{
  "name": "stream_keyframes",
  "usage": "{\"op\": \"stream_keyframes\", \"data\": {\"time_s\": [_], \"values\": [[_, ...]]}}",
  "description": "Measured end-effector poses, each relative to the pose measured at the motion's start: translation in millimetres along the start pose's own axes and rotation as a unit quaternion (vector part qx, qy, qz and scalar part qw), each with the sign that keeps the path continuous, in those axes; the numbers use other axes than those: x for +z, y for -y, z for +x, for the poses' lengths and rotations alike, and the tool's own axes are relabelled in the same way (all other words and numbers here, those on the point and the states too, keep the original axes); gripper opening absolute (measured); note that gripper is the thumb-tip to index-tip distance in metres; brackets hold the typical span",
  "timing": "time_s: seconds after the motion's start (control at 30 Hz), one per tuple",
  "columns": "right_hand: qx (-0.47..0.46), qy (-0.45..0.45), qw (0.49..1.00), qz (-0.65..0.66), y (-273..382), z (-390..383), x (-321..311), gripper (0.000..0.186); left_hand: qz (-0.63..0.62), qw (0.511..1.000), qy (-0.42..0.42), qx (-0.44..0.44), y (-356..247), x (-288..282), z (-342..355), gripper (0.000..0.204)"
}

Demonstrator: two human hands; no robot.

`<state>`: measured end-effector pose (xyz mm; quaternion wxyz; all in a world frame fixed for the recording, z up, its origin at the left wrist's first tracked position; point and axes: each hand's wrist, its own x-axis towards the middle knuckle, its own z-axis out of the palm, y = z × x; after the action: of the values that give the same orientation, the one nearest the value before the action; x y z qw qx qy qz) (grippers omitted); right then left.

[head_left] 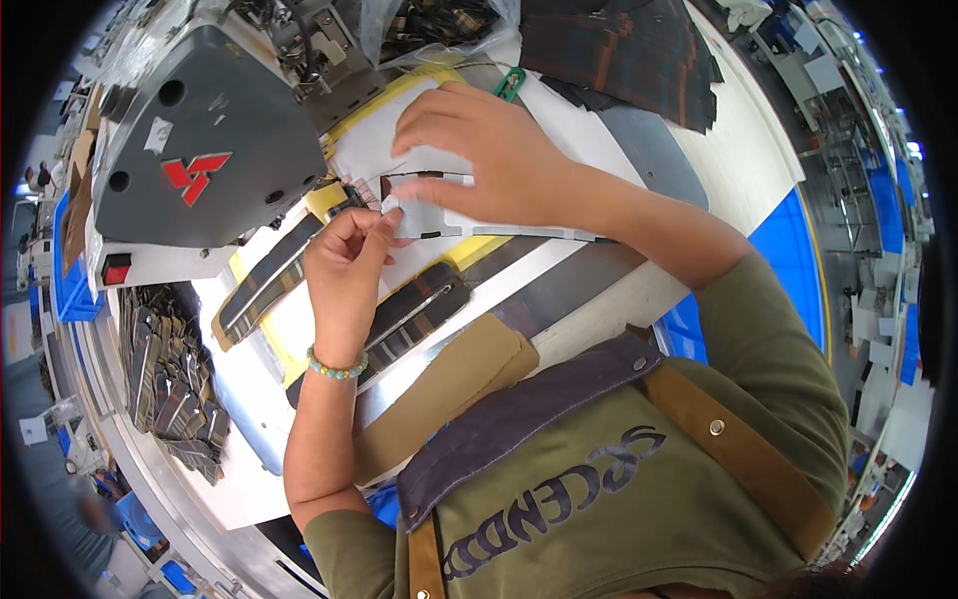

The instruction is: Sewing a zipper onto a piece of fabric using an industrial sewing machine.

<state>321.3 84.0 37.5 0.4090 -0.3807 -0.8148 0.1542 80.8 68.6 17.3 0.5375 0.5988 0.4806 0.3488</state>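
Left hand: the left hand sits just left of frame centre, forearm entering from 7 o'clock; fingers curled shut, thumb and fingertips pinching the left end of the flat white plastic sewing template.
Right hand: the right hand lies at 12 o'clock from the left hand, palm down, fingers spread and pressing flat on top of the same template; it grips nothing.
Work piece: the white template lies on the yellow-edged work plate, directly under the right hand, extending toward 3 o'clock; a small dark striped fabric piece shows at its slot, between the two hands.
Machine: the grey sewing machine head with a red emblem stands at 10 o'clock from the hands; its needle area adjoins the template's left end.
Wrist: a beaded green bracelet circles the left wrist.
Table, near side: two long dark striped fabric strips lie at 6 o'clock from the left hand, beside the forearm.
Table, left: a pile of dark striped fabric pieces rests at 8 o'clock, well apart from the hands.
Table, far side: a stack of dark plaid fabric lies at 1 o'clock; a green clip sits just above the right hand.
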Motion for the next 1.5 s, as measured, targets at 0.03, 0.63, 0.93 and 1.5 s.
{"op": "stream_keyframes", "data": {"time_s": [0.03,0.63,0.93,1.5], "values": [[-0.058,-0.016,0.996,-0.061,11,0,-4,0.036,-0.033,0.999,-0.006,-0.007,-2,0,0,0.015],[0.023,0.104,0.994,0.039,22,4,-17,0.026,-0.033,0.998,-0.017,0.058,-11,-10,-17,0.012],[0.056,0.167,0.955,-0.237,-25,37,-64,0.031,-0.12,0.99,-0.013,-0.078,-3,-13,0,0.02],[-0.008,0.276,0.961,-0.024,-41,60,4,0.021,0.413,0.857,-0.077,0.297,13,-56,-7,0.022]]}}
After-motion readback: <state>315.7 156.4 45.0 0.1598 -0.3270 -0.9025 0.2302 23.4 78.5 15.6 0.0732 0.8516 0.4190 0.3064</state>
